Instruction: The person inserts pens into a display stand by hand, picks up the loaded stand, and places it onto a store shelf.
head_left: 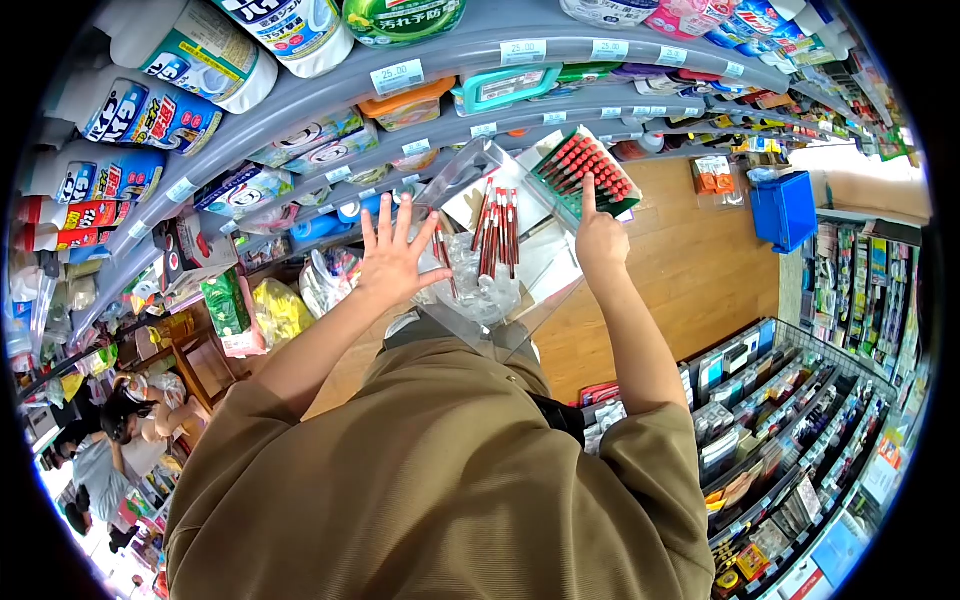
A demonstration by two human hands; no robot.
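My left hand [395, 255] is open, its fingers spread over the left edge of a clear plastic bin [550, 300]. Several slim red pens or pencils [497, 235] lie loose in that bin beside crumpled clear plastic wrap [480, 295]; their exact kind is too small to tell. My right hand [602, 240] has its index finger stretched out and its other fingers curled, with nothing seen in it. That fingertip is over or touching the near rows of red-ended sticks [582, 160] packed in a green box [547, 178]. Contact cannot be made out.
Grey store shelves [345, 115] with price tags, bottles and packaged goods curve across the front and left. A blue bin [784, 212] stands at the right above the wooden floor [690, 260]. Wire racks of small goods [770, 400] are at lower right. People [125, 430] are at far left.
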